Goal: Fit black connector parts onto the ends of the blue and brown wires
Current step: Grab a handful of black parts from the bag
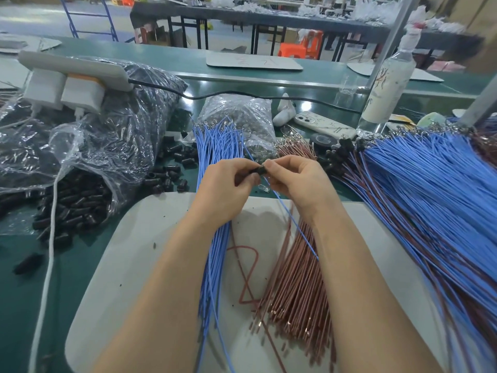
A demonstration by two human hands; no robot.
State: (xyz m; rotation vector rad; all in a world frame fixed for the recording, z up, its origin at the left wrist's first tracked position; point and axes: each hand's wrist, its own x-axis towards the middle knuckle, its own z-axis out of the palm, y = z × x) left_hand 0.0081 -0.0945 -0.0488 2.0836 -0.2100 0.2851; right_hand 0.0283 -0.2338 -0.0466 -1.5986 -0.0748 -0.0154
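Left hand (228,184): fingers were curled, thumb and forefinger pinching the black connector part (258,170) from its left side.
Right hand (295,181): fingertips were pressed in against the same part; whether they pinched the part or the wire end was hidden.
Held wire (293,222): one blue strand ran from between the fingertips back under the right wrist.
Step, as judged: seating the wire's end in the connector.
Doing it well: grip the wire close to its tip (a thin strand likely buckles if pushed from far back), keep it in line with the opening, push straight, then tug lightly to check.
Risk: a tilted entry could jam or bend the metal end.
Supply: loose black parts (172,173) lay left of the left hand; the blue bundle (215,146) passed under the left wrist, the brown bundle (295,278) under the right forearm.
Right of the right hand: a large wire pile (430,184), black parts at its near ends.
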